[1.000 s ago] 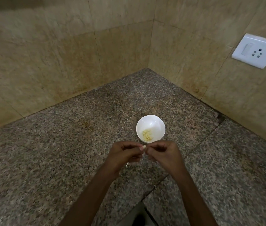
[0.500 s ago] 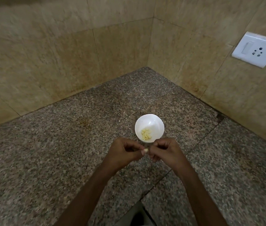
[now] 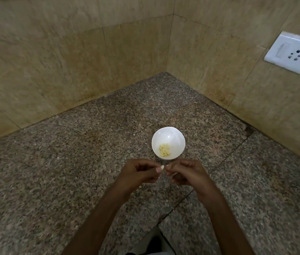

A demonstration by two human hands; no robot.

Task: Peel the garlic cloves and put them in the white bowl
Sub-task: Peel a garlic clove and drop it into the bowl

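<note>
The work surface is a speckled granite counter (image 3: 72, 181) set into a corner of beige tiled walls (image 3: 53, 61), with a white socket plate (image 3: 292, 52) on the right-hand wall. A white bowl (image 3: 168, 133) stands on the counter just beyond the hands; it holds a small heap of peeled cloves (image 3: 164, 150) at its near side. The left hand (image 3: 138, 173) and right hand (image 3: 186, 173) meet just short of the bowl, above the counter. Both are closed in a fingertip pinch on one garlic clove (image 3: 162, 167), of which only a pale end shows between the thumbs. Judged from this, the step in hand is peeling: the left hand steadies the clove while the right works at its skin. How much skin remains cannot be told at this size. The next move calls for stripping off any skin left, then carrying the clove forward over the rim and releasing it onto the heap.
</note>
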